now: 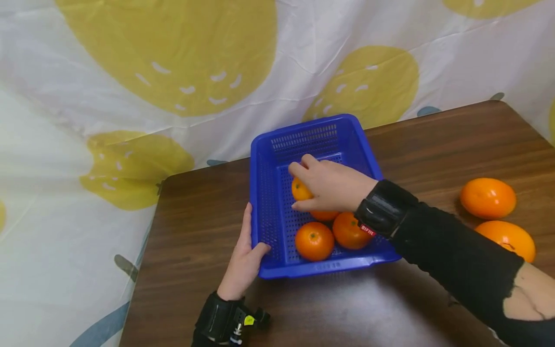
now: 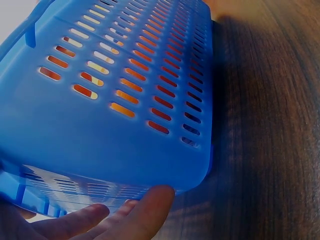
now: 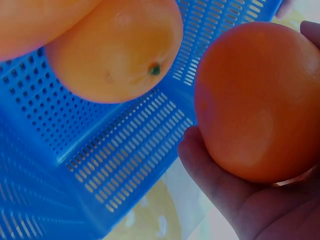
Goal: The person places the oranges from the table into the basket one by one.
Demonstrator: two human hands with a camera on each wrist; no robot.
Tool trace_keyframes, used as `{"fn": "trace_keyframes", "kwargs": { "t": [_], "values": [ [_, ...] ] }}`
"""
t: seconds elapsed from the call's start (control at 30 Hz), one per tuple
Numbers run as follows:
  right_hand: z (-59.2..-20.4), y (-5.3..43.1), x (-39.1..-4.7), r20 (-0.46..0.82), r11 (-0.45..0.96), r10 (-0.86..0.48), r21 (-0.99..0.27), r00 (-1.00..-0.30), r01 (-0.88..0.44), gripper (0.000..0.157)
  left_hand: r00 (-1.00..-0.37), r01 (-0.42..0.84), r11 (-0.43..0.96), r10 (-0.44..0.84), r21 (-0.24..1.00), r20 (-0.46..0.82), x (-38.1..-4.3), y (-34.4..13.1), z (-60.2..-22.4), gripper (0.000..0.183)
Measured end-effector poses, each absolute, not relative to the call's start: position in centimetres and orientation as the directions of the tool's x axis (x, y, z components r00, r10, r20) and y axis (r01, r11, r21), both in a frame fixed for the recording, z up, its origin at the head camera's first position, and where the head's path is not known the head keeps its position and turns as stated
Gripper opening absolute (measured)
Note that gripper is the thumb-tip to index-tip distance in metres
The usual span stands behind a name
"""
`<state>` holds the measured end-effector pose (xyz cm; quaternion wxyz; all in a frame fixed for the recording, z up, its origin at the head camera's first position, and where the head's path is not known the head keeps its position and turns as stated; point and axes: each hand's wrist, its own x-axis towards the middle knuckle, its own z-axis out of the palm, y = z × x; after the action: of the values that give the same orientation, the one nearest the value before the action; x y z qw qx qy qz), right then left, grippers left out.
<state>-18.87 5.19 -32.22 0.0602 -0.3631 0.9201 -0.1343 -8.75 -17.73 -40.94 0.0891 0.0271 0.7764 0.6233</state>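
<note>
A blue plastic basket [image 1: 265,193] with slotted walls stands on the table, tilted in the head view. At its near left corner my left hand [image 1: 244,262] holds the rim, thumb over the edge and fingers along the outer wall. My right hand [image 1: 331,183] reaches over the basket and grips an orange [image 1: 300,189], which fills the palm in the right wrist view. Below that hand, the front of the basket holds an orange [image 1: 315,241], a second orange [image 1: 348,231] beside it and another, partly hidden orange [image 1: 325,215].
Two more oranges lie on the brown wooden table [image 1: 204,226] at the right: one orange [image 1: 488,198] farther back, the other orange [image 1: 507,239] nearer and partly covered by my right forearm. Behind the table hangs a white cloth [image 1: 295,62] with yellow fruit prints.
</note>
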Motion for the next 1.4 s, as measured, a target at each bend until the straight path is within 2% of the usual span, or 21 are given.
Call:
{"fn": "trace_keyframes", "kwargs": {
  "t": [0.33,0.9,1.2,1.4],
  "values": [
    [-33.3,3.4,-19.2,-0.031,0.665,-0.727,-0.280,-0.686,-0.692,0.068,-0.981,-0.105,0.230,0.136,0.967,-0.139,-8.7,-17.7,-41.0,0.086],
    [-35.5,1.3,-19.5,-0.054,0.610,-0.785,-0.236,-0.617,-0.756,0.070,-0.980,-0.117,0.223,0.133,0.968,-0.149,-8.4,-17.4,-40.7,0.086],
    [-35.7,1.0,-19.7,-0.120,0.632,-0.773,-0.242,-0.623,-0.736,0.071,-0.976,-0.130,0.226,0.143,0.965,-0.165,-8.4,-17.2,-40.7,0.085],
    [-35.9,0.6,-19.8,-0.193,0.665,-0.747,-0.241,-0.637,-0.707,0.070,-0.968,-0.168,0.217,0.150,0.962,-0.202,-8.2,-16.7,-39.1,0.085]
  ]
}}
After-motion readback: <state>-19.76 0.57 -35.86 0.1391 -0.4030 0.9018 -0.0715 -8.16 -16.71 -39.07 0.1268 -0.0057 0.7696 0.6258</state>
